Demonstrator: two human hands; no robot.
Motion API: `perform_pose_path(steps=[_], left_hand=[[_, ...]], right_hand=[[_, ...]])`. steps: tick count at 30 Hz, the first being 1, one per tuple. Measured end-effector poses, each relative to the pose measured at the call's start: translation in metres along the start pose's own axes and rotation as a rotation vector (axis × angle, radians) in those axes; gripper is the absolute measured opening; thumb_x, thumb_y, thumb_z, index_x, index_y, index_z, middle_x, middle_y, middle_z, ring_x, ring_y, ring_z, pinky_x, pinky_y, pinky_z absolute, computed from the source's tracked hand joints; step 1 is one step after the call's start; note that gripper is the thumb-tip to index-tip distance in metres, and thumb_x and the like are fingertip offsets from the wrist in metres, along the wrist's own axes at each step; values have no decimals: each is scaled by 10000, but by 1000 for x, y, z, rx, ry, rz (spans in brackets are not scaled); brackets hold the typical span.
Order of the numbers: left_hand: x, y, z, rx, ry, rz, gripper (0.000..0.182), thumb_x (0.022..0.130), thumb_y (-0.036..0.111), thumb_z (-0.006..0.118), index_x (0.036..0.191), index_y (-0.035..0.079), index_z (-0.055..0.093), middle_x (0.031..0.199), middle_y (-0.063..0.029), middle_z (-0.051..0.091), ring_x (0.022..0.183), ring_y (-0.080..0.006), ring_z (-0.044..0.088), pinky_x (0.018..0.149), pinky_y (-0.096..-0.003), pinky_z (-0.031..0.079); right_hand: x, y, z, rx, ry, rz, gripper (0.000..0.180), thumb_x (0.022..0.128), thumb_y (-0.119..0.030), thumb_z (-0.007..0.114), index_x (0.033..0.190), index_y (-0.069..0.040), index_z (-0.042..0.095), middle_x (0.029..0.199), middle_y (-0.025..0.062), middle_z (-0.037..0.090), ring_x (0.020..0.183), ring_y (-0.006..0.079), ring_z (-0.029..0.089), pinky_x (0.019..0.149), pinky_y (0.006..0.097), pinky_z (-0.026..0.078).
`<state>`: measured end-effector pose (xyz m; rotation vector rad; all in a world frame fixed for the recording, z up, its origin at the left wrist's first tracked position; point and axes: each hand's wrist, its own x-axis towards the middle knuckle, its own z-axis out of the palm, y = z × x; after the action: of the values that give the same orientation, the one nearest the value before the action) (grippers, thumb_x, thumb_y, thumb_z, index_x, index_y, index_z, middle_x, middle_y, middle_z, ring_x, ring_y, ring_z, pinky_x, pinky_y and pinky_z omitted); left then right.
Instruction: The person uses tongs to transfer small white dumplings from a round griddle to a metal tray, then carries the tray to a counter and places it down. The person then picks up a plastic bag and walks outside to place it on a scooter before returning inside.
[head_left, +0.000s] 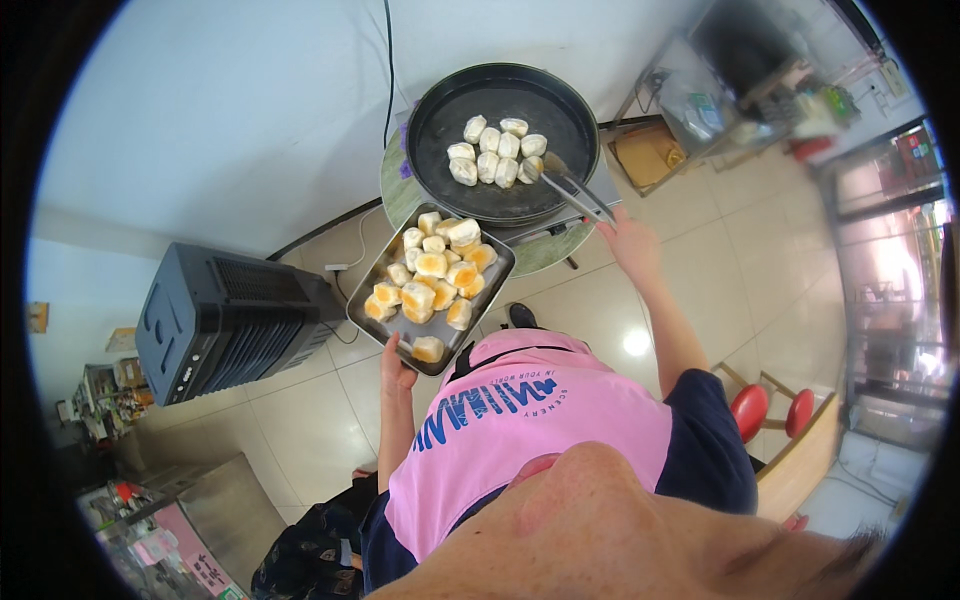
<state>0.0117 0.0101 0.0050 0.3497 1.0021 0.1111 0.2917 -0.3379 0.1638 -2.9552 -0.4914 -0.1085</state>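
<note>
My left hand (396, 367) grips the near left edge of a rectangular metal tray (397, 328), held tilted just in front of the pan. Piled in it are several small buns (431, 264) with golden-browned faces. With my right hand (630, 238) I hold metal tongs (576, 196) reaching into a large round black pan (517, 94). The tongs' tips are at the rightmost of several pale, floury buns (508, 145) clustered mid-pan. Whether the tips clamp that bun is hard to tell.
A green marbled round tabletop (396, 196) lies under the pan, against a white wall. On the left stands a dark air cooler (240, 322), near a power strip (337, 267) and cables. A cardboard box (643, 156) and red stools (750, 412) are rightward. Someone in dark patterned clothing (311, 551) is behind my left.
</note>
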Motion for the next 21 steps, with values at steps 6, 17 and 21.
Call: perform_pose_path(steps=[6,17,21], left_hand=[[2,-2,-4,0,3,15,259,900,275,521,1050,64,537,996,-58,583,954,-237,560,884,-400,451],[2,1,-2,19,2,-5,264,911,268,495,1073,63,529,1016,-62,585,962,-239,564,882,-401,455],[-2,2,2,38,23,-1,274,916,267,480,1087,57,521,1044,-67,579,980,-246,561,896,-405,448]], right_hand=[[2,6,-13,-81,71,67,338,838,-395,565,913,-75,488,622,131,600,611,328,616,509,428,465],[-14,-12,-1,-247,111,-250,380,794,-365,617,998,-75,480,746,66,580,597,224,608,499,339,476],[1,-7,9,-267,95,-270,388,786,-348,629,1006,-63,485,725,79,577,611,215,614,509,330,475]])
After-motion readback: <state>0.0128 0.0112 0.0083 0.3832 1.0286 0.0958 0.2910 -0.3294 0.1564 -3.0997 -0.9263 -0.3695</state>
